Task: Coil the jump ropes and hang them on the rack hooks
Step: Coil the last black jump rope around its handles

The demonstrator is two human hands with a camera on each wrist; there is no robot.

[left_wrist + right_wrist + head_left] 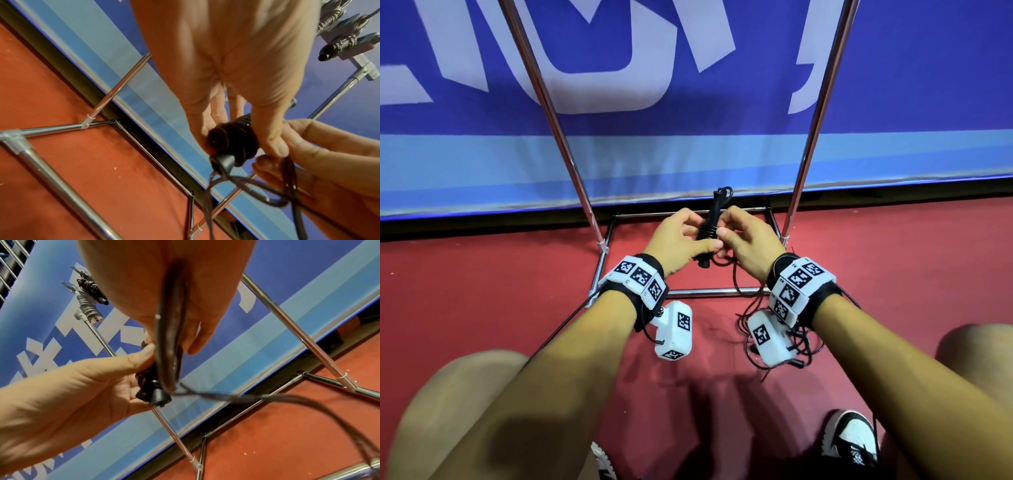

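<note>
Red floor (482,274) and a blue banner (688,154) were behind the rack (808,144). Your left hand (681,240) held the black handles (709,219). Your right hand (750,240) pinched the rope (743,298). Loose rope could tangle or slip off.

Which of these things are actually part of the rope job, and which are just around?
Part of the job:
- black jump rope handles, held by left hand
- rope cord, in right hand
- metal rack
- ropes already hung

Just around:
- blue banner
- red floor
</note>
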